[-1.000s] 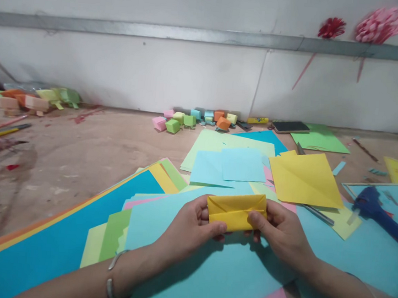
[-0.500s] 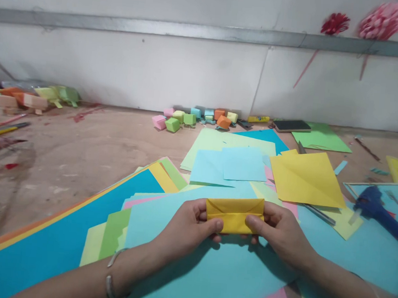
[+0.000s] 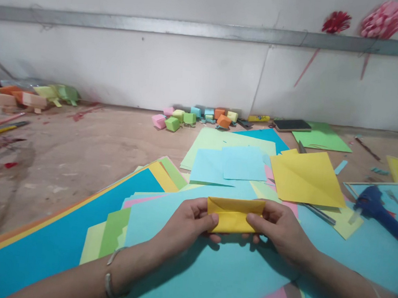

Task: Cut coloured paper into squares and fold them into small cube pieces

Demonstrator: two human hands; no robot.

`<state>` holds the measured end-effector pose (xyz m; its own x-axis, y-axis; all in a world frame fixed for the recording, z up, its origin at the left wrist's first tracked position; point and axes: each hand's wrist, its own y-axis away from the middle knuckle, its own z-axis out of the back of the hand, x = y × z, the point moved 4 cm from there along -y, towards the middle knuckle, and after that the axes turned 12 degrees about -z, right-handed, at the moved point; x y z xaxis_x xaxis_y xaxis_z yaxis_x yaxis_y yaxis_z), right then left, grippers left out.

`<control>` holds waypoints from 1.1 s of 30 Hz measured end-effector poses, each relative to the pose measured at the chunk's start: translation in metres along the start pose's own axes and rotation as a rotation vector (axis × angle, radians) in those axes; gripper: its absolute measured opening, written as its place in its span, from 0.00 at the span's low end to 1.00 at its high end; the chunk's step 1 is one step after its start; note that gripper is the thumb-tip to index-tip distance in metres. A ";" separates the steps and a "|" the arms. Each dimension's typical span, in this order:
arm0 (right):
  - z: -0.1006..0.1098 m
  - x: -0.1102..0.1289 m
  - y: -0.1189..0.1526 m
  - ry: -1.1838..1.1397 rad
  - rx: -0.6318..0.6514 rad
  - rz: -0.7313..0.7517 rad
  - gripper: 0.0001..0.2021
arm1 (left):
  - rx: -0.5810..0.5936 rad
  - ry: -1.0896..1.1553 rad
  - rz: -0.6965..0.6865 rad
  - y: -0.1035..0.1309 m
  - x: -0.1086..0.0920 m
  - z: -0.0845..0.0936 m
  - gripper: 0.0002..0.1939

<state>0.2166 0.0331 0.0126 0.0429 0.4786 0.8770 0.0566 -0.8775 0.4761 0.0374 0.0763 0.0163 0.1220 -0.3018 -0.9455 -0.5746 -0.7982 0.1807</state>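
A small folded yellow paper (image 3: 234, 219), shaped like a flat rectangle, is held up between both hands. My left hand (image 3: 191, 224) grips its left end, thumb on the front and fingers behind. On the right end my right hand (image 3: 280, 226) pinches it the same way. Most of the fingertips are hidden behind the paper. Beneath the hands spreads a large light blue sheet (image 3: 175, 275). Just beyond them lie light blue squares (image 3: 244, 164) and a creased yellow square (image 3: 307, 178).
Stacked coloured sheets (image 3: 61, 230) fan out to the left. A blue glue gun (image 3: 383, 214) rests at the right. Small paper cubes (image 3: 189, 118), a glue stick (image 3: 259, 118) and a dark phone (image 3: 292, 125) line the wall. Pens (image 3: 4, 129) lie far left.
Both hands still hold the folded yellow paper in nearly the same place. My left thumb has shifted slightly left toward the paper's edge, and the paper is tilted a little differently.
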 end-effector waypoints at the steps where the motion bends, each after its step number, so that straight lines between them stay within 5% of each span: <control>1: 0.000 0.000 -0.001 -0.017 -0.001 -0.010 0.17 | -0.020 0.021 0.005 0.000 0.001 0.001 0.23; 12: 0.002 -0.001 -0.005 -0.236 0.023 -0.153 0.04 | -0.140 0.061 0.064 -0.001 0.002 0.005 0.06; 23: 0.008 0.005 0.000 -0.113 0.053 0.034 0.09 | -0.151 0.037 0.019 -0.001 -0.003 0.010 0.06; 28: 0.005 0.008 0.003 0.117 -0.038 0.114 0.08 | -0.086 0.064 -0.081 0.003 -0.008 0.010 0.14; 33: 0.001 0.003 0.000 -0.147 0.027 0.113 0.18 | 0.017 0.022 -0.313 0.010 -0.016 0.000 0.38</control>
<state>0.2178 0.0348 0.0153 0.1955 0.3777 0.9051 0.0694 -0.9259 0.3714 0.0299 0.0737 0.0334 0.3124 -0.0544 -0.9484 -0.5202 -0.8451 -0.1228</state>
